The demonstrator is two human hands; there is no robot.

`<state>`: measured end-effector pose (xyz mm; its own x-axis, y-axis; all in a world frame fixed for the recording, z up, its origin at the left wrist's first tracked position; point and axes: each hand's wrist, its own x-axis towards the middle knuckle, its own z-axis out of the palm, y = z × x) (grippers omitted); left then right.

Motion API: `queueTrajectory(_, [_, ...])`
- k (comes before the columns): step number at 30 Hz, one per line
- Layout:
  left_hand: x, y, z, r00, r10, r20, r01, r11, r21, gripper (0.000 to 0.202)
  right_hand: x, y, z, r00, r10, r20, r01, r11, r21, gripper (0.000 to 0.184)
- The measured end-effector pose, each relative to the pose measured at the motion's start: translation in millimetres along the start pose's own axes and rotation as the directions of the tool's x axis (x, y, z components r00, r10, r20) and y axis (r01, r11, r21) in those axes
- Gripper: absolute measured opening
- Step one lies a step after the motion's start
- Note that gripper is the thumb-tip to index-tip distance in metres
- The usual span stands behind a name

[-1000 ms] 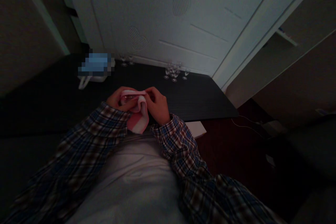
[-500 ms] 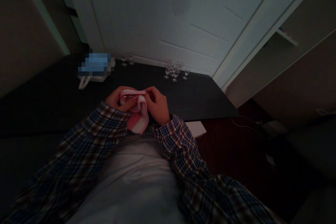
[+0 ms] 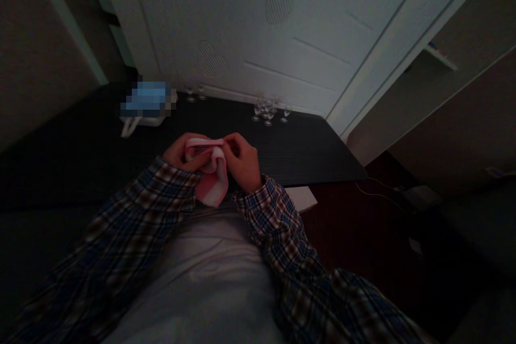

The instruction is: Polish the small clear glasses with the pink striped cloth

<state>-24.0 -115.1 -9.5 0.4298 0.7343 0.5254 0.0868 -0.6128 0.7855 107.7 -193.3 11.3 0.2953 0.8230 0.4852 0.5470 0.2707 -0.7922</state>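
Pink-and-white cloth (image 3: 213, 191) bunched up by the near edge of your dark table (image 3: 310, 156), its loose end hanging down; your left hand (image 3: 179, 151) grips its left side, thumb over the folds, and your right hand (image 3: 244, 161) pinches the upper right, the two close together. Beyond, a cluster of stemmed glasses (image 3: 269, 114) stands near the white panel (image 3: 242, 16), with a pale device (image 3: 153, 121), top pixelated, farther left.
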Motion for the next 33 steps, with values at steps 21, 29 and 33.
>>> queueTrajectory(21, [0.4,-2.7,2.6,1.0,-0.013,-0.021,0.013,0.999,-0.036,0.036,-0.6,2.6,0.7,1.0,-0.004,0.001,0.004,1.0,0.008,0.019])
queueTrajectory(29, [2.6,-7.0,-0.3,1.0,0.018,0.011,-0.018,1.0,-0.007,0.036,-0.4,3.2,1.0,1.0,-0.014,-0.006,0.014,1.0,0.024,0.018])
queueTrajectory(33, [2.7,-8.3,-0.6,1.0,0.026,0.013,-0.026,1.0,0.0,0.035,-0.4,4.5,1.4,1.0,-0.018,-0.008,0.018,0.999,0.026,0.017])
